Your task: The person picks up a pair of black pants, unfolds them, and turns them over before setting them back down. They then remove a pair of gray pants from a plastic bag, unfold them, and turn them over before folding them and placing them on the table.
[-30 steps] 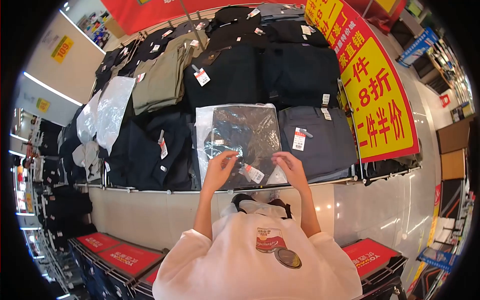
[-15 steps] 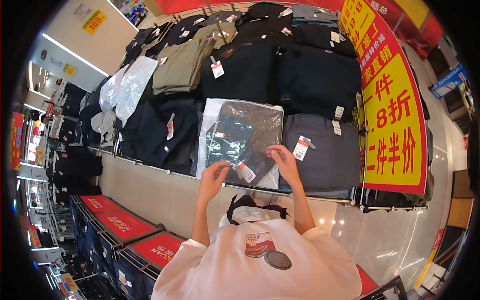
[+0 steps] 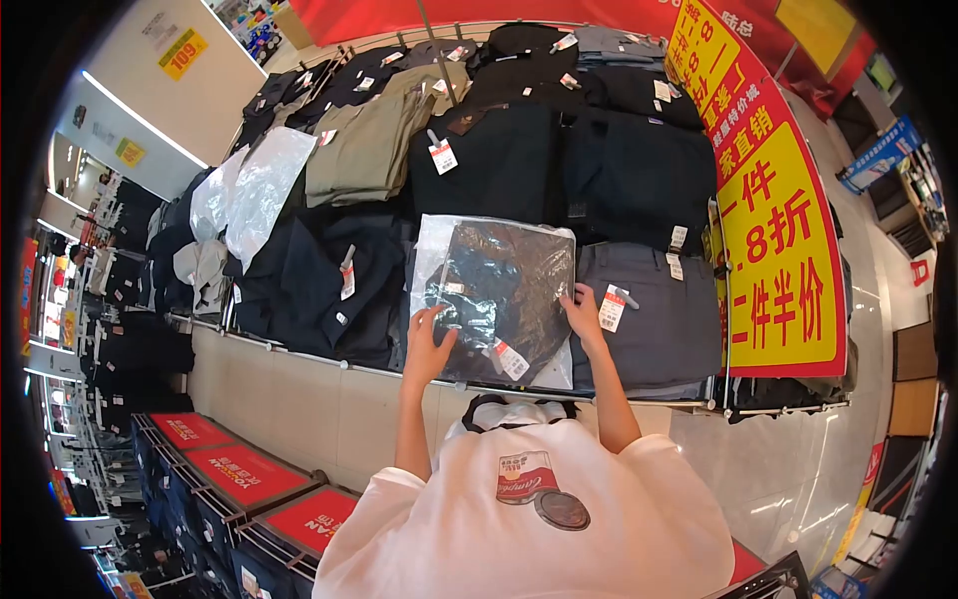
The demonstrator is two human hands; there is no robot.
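Note:
A folded dark garment in a clear plastic bag (image 3: 509,275) lies at the front of the display, with a white price tag (image 3: 510,360) near its lower edge. My left hand (image 3: 427,346) rests on the bag's lower left part, thumb and fingers apart. At the bag's right edge is my right hand (image 3: 585,317), its thumb and fingers closed about the plastic edge. Just right of it, folded grey trousers (image 3: 654,329) carry a red and white tag (image 3: 612,309). Rumpled black trousers (image 3: 309,285) lie to the left.
Behind are stacks of black trousers (image 3: 489,165) and khaki trousers (image 3: 364,150). Empty-looking plastic bags (image 3: 264,190) lie at the left. A yellow and red sign (image 3: 778,240) borders the right side. A metal rail (image 3: 344,365) runs along the front; red-topped racks (image 3: 244,471) stand behind left.
My hands have moved apart, from near the tag at the bag's lower edge to its left and right sides. The bag lies flatter, and the view has shifted slightly.

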